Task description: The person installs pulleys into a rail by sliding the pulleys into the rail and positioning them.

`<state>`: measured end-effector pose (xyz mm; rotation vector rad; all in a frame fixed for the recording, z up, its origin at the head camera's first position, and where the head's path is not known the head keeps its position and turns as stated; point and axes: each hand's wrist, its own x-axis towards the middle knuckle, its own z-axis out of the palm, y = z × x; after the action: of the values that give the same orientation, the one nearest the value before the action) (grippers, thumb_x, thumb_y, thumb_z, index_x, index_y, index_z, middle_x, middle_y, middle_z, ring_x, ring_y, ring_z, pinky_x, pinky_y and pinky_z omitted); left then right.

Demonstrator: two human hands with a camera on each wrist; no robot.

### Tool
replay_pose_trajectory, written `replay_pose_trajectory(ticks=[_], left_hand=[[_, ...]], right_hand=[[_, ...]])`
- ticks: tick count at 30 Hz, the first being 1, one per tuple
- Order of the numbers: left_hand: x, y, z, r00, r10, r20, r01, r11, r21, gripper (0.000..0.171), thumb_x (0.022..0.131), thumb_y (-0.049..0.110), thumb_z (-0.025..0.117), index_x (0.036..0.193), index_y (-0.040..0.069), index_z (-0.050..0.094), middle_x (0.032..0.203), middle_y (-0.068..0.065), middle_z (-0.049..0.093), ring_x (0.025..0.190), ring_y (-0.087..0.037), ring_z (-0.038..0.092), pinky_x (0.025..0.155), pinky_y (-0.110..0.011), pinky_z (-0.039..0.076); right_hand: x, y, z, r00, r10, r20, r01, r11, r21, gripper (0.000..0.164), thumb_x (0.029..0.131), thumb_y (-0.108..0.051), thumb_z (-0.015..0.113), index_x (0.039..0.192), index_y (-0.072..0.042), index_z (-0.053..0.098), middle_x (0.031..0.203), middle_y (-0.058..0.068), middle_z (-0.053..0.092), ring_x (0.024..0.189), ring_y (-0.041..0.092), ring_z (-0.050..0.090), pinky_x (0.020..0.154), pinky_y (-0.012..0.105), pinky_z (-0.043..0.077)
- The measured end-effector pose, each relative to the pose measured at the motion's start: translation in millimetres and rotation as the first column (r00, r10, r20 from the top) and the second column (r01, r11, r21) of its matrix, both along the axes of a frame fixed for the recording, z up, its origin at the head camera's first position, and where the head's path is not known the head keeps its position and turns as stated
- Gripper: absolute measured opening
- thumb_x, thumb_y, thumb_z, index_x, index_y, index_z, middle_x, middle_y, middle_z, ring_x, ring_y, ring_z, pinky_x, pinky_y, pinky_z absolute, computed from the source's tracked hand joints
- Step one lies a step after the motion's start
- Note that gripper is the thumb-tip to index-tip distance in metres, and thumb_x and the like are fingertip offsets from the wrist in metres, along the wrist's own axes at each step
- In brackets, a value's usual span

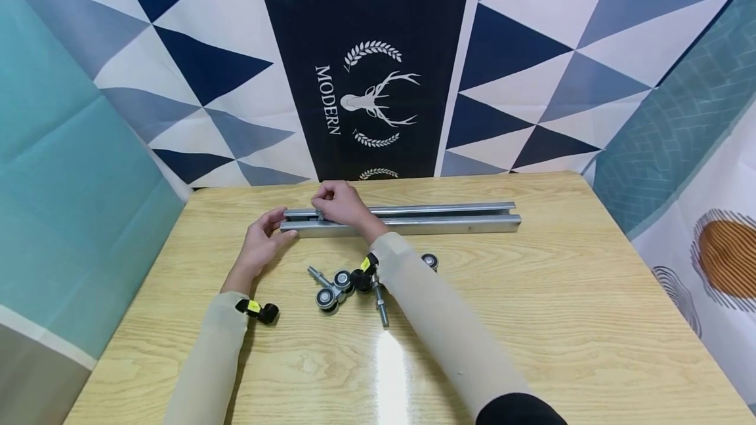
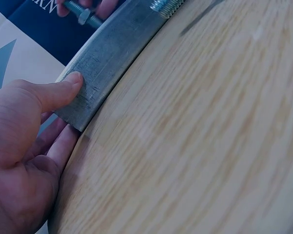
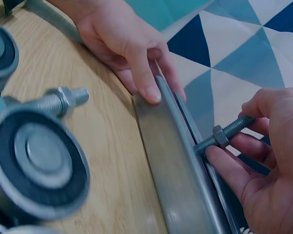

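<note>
A silver C-shaped metal rail [image 1: 449, 225] lies across the table, its slot facing up. At the rail's left end my left hand [image 1: 260, 244] pinches it, thumb on the near side wall and fingers round the end and far side. My right hand [image 1: 342, 203] pinches a threaded bolt [image 3: 232, 130] between thumb and fingers. The bolt carries a nut [image 3: 220, 135] and sticks up out of the rail's slot near the left end. Whatever is on the bolt's lower end is hidden inside the rail.
In front of the rail lies a roller trolley [image 1: 333, 290] with black-rimmed wheels and a threaded stud. Beside it, another stud [image 1: 380, 307] and a wheel [image 1: 430, 260] show, partly covered by my right forearm. A patterned cloth [image 1: 378, 51] hangs behind the table.
</note>
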<state>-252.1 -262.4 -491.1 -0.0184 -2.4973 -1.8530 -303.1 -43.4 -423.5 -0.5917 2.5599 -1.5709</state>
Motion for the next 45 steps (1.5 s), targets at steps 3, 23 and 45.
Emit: replay_pose_trajectory(ticks=[3,23,45], left_hand=[[-0.5,0.3,0.7,1.000,-0.003,-0.003,0.003,1.000,-0.003,0.066,0.089,0.008,0.074,0.148,0.003,0.045,0.148,-0.020,0.049,0.134,-0.034,0.047,0.123,-0.048,0.032],[-0.3,2.1,1.7,1.000,-0.002,0.011,0.002,1.000,0.001,0.065,0.090,0.007,0.073,0.148,0.004,0.044,0.148,-0.018,0.049,0.134,-0.032,0.047,0.122,-0.048,0.034],[-4.5,-2.1,-1.0,1.000,0.003,0.014,-0.003,1.000,-0.004,0.066,0.089,0.008,0.075,0.148,0.005,0.045,0.148,-0.019,0.050,0.134,-0.032,0.047,0.123,-0.047,0.033]], right_hand=[[0.4,-7.0,-0.6,1.000,-0.015,-0.013,0.015,1.000,0.012,0.008,0.090,-0.019,0.068,0.085,-0.015,0.072,0.073,-0.004,0.063,0.065,0.010,0.059,0.063,0.021,0.048],[5.4,-32.2,-2.0,0.999,-0.047,0.009,0.047,0.999,-0.001,0.008,0.093,-0.022,0.069,0.091,-0.016,0.073,0.081,-0.002,0.068,0.072,0.011,0.060,0.066,0.022,0.048],[5.0,-25.4,26.1,1.000,-0.017,-0.001,0.017,1.000,-0.026,0.030,0.088,-0.031,0.075,0.112,-0.013,0.076,0.118,0.003,0.072,0.105,0.018,0.066,0.087,0.033,0.060]])
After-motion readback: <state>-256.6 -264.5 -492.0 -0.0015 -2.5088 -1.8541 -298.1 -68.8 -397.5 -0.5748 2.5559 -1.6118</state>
